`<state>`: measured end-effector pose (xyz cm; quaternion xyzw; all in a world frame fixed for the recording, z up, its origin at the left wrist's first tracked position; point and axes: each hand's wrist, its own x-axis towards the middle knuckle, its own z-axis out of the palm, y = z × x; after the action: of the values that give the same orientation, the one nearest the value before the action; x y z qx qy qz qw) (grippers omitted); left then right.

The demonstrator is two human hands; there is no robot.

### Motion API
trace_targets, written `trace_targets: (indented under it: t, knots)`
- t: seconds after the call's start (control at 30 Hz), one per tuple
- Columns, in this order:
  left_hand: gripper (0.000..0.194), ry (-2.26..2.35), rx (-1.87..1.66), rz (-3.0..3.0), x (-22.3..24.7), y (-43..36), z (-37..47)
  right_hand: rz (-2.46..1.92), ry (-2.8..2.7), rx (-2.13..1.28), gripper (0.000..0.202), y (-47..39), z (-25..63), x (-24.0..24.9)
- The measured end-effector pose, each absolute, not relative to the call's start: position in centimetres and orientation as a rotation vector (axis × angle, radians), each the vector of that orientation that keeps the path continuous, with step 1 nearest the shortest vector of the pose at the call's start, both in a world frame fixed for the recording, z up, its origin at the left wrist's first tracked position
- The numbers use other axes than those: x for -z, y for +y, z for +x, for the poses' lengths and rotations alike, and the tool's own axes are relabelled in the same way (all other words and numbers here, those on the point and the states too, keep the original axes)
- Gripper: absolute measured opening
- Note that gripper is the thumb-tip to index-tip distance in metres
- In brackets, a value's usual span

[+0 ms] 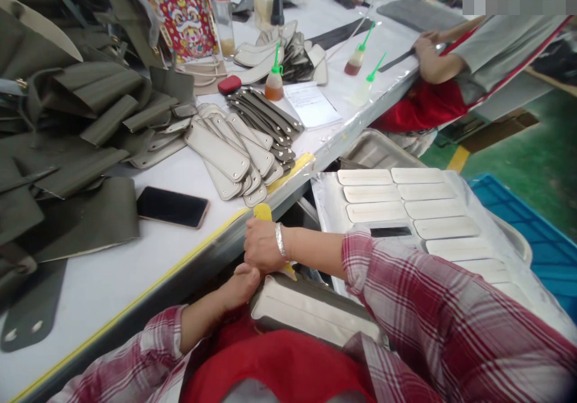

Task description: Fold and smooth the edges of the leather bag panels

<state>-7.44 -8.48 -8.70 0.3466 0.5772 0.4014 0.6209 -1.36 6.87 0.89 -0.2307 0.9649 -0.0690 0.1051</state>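
My right hand (pixel 264 245), with a silver bracelet at its wrist, is closed round a yellow tool (pixel 262 212) whose rounded end sticks out above the fingers. Just below it, my left hand (pixel 241 284) has its fingers pressed together at the near corner of a dark grey-green piece with a cream panel (pixel 315 314). That piece lies across my lap on the red apron (pixel 279 367). What the left fingers grip is partly hidden.
On the white table (pixel 103 283) lie a phone (pixel 172 207), cream strips (pixel 229 150), grey-green leather pieces (pixel 90 210) and glue bottles (pixel 274 81). A board with cream panels (pixel 367 194) stands at right, beside a blue crate (pixel 527 228). Another person's hands (pixel 428 45) are beyond.
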Motion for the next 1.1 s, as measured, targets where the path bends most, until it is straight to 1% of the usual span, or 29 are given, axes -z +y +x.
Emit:
trace_targets:
  t: [0.07,0.3,0.5,0.57,0.67,0.83,1.1]
  knots:
    - [0.06,1.44,-0.905,0.806,8.9,-9.1,-7.3,-0.716,2.791,0.211,0.024,6.6,-1.7,-1.0]
    - [0.064,1.613,-0.845,0.81,8.2,-10.1,-6.1,-0.695,2.72,0.163,0.029,5.7,-2.0,-0.9]
    - [0.072,1.602,-0.803,0.855,7.6,-10.4,-5.7,-0.655,2.755,0.238,0.045,5.4,-1.3,-0.5]
    - [0.074,1.597,-0.786,0.867,7.5,-10.4,-5.8,-0.612,2.784,0.28,0.047,5.5,-0.9,-0.3]
    - [0.072,1.6,-0.764,0.866,7.2,-10.3,-5.8,-0.557,2.81,0.312,0.045,5.6,-0.2,-0.1]
    - [0.067,1.616,-0.751,0.853,6.6,-10.2,-5.3,-0.515,2.849,0.301,0.052,5.5,0.4,-0.2]
    - [0.064,1.659,-0.684,0.842,6.5,-10.2,-5.6,-0.483,2.858,0.305,0.048,5.4,0.8,-0.2]
